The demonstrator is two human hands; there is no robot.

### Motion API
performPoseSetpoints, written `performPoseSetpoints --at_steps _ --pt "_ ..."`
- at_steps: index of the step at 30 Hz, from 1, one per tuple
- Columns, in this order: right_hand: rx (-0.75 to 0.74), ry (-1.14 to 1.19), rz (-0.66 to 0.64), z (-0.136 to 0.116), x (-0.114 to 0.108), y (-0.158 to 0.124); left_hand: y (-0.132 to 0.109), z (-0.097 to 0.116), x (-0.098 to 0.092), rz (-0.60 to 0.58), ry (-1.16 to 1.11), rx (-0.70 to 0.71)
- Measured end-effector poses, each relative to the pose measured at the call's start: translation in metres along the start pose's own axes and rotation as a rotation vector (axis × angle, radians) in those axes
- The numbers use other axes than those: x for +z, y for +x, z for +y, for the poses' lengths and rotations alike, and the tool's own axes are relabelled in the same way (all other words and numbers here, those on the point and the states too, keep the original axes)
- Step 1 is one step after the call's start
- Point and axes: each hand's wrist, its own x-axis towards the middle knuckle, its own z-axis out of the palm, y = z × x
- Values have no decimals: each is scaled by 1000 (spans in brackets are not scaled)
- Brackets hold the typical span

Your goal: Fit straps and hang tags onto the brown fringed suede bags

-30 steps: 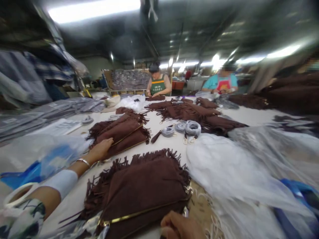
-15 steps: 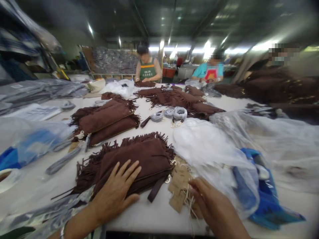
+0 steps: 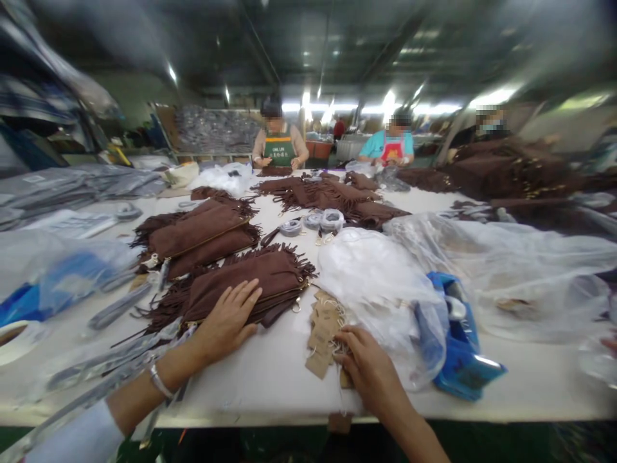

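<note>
My left hand (image 3: 230,326) lies flat on the near edge of a brown fringed bag (image 3: 241,283), fingers stretched out and slightly apart. The bag has a gold zip along its side, and a dark wrist strap (image 3: 280,312) with a metal clasp (image 3: 296,305) sticks out at its right end. Just right of it, a loose pile of brown cardboard hang tags (image 3: 324,331) with white strings rests on the table. My right hand (image 3: 373,363) is at the right side of this pile, its thumb and fingers pinched together at the strings. Its palm side is hidden.
Two stacked fringed bags (image 3: 197,235) lie behind on the left. Coiled straps (image 3: 331,220) sit mid-table. White plastic bags (image 3: 371,270) and a blue packet (image 3: 456,334) spread to the right. Wrapped straps (image 3: 120,305) and a tape roll (image 3: 19,337) are at left. Co-workers (image 3: 279,145) work opposite.
The view has tilted and drawn back, so the table's front edge shows more. My left hand stays on the bag, and my right hand stays at the tag strings.
</note>
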Motion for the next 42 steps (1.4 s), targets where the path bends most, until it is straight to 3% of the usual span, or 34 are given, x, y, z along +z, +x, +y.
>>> performPoseSetpoints --at_steps 3,6,9,11,15,18,21,26,29,32,35,38,42 --pt "-33 32 28 3 3 2 5 60 -6 92 -167 -35" --pt "-81 55 45 11 9 5 18 112 2 -6 -246 -101" --pt "-104 55 35 18 11 10 34 136 18 -120 -247 -216" --pt "-115 47 25 21 11 17 41 136 28 -144 -326 -295" --pt "-140 25 9 24 12 39 47 125 40 -45 -654 -433" --pt "-148 0 13 25 15 58 47 117 44 -1 -768 -501" --pt "-159 -20 15 24 12 66 44 109 44 27 -907 -546" --pt "-151 -17 86 6 -8 53 37 97 32 86 -1142 -542" --pt "-58 154 92 -18 -16 51 37 99 21 109 -1355 -475" --pt "35 465 -19 -41 -14 59 38 107 8 115 -1473 -402" --pt "70 612 -41 -50 -8 68 35 110 1 24 -1619 -317" --pt "124 749 -6 -47 -7 74 31 105 6 -77 -1658 -273" --pt "250 955 102 -35 -11 83 29 99 26 -31 -1571 -333"
